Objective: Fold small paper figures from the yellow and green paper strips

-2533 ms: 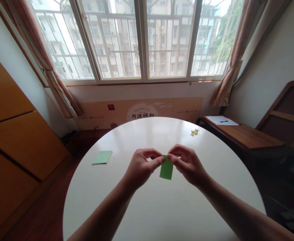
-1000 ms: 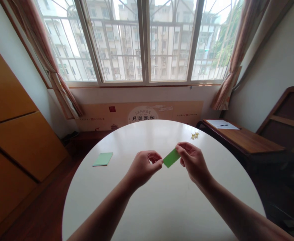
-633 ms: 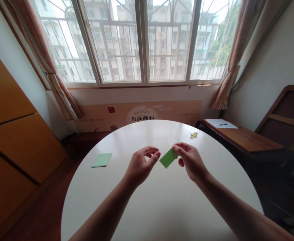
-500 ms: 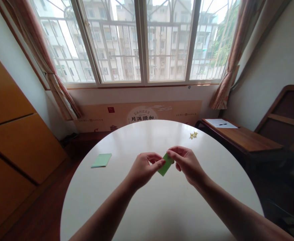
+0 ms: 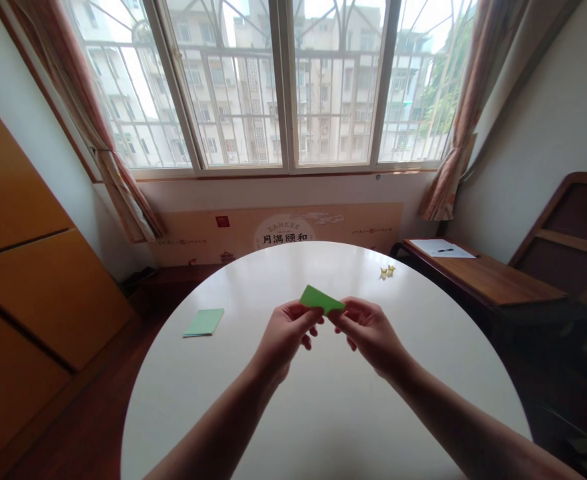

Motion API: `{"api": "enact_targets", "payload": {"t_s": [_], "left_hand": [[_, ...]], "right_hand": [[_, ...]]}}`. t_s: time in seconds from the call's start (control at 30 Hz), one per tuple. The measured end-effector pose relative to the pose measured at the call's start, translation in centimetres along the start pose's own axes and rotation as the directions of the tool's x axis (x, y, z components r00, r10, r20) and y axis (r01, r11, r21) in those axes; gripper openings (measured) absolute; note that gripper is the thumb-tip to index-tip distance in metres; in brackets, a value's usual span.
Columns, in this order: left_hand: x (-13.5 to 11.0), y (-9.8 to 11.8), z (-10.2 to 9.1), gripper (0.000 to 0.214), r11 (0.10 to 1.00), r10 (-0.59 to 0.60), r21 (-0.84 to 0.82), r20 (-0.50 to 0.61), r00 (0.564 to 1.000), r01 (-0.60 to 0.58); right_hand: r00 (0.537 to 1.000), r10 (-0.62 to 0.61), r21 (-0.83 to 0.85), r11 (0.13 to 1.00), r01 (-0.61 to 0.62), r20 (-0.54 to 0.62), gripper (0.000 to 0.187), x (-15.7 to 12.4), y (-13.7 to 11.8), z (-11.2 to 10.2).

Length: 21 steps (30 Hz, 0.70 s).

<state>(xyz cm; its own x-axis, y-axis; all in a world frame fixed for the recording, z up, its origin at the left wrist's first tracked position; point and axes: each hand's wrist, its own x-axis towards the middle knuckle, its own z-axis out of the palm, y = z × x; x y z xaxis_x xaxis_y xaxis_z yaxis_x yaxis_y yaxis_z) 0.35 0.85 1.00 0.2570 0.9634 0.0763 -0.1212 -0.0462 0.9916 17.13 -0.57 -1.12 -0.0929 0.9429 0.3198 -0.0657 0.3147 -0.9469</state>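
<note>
Green paper (image 5: 321,299), a small folded piece, hangs in the air above the middle of the round white table (image 5: 323,413), clear of its top. It is held nearly flat, so the view catches its upper face at a shallow slant.

Beyond the table's far edge a wide barred window (image 5: 283,87) fills the wall, with apartment blocks outside. To the left of the table stands a tall orange-brown wooden cabinet (image 5: 28,280). Pinkish curtains are drawn back at both sides of the window, one past the table's far left (image 5: 106,140) and one past its far right (image 5: 461,113). A long printed board (image 5: 278,230) leans against the wall under the sill, just behind the table's far edge. To the right of the table is a low brown side table (image 5: 488,275), and farther right a dark wooden frame (image 5: 573,233).

Both forearms reach in from the table's near edge. The left hand (image 5: 286,333) pinches the paper's left end between thumb and fingertips, with its other fingers curled under. The right hand (image 5: 368,330) pinches the right end in the same way, so the two hands nearly meet beneath the paper.

On the left part of the table lies a flat stack of pale green sheets (image 5: 203,322), well apart from the hands. A white sheet (image 5: 441,249) lies on the side table. Near the table's far right edge sit small yellow folded figures (image 5: 387,271). A pen (image 5: 444,251) rests on the white sheet.
</note>
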Motion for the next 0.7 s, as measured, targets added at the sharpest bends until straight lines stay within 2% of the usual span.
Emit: {"api": "enact_targets", "payload": {"t_s": [0.1,0.17,0.27,0.37,0.53,0.7], "left_hand": [[-0.1,0.1,-0.1,0.029,0.994,-0.050,0.098,0.105,0.993,0.039],[-0.1,0.4,-0.3,0.031,0.988,-0.033,0.153,0.143,0.989,0.011],[-0.3,1.0,-0.6,0.039,0.969,0.115,0.213,0.058,0.992,-0.125],[-0.9,1.8,-0.8,0.039,0.924,0.246,0.306,-0.012,0.969,-0.231],[-1.6,2.3,-0.4,0.028,0.884,0.273,0.387,0.028,0.962,-0.262],[-1.6,2.4,-0.2,0.025,0.881,0.252,0.406,0.028,0.967,-0.241]], "right_hand": [[0.995,-0.009,0.095,0.995,0.018,-0.098,0.028,0.3,-0.1,-0.5],[0.991,-0.025,0.130,0.991,0.043,-0.134,0.028,0.4,-0.3,-0.8],[0.990,-0.040,0.096,0.994,0.053,-0.132,0.027,0.2,-0.7,-0.9],[0.995,-0.062,0.007,0.998,0.062,-0.082,0.026,-0.2,-1.2,-0.7],[0.994,-0.105,-0.050,0.993,0.103,-0.039,0.022,-0.7,-1.7,-0.2],[0.993,-0.110,-0.049,0.993,0.108,-0.051,0.023,-0.7,-1.7,-0.1]]}}
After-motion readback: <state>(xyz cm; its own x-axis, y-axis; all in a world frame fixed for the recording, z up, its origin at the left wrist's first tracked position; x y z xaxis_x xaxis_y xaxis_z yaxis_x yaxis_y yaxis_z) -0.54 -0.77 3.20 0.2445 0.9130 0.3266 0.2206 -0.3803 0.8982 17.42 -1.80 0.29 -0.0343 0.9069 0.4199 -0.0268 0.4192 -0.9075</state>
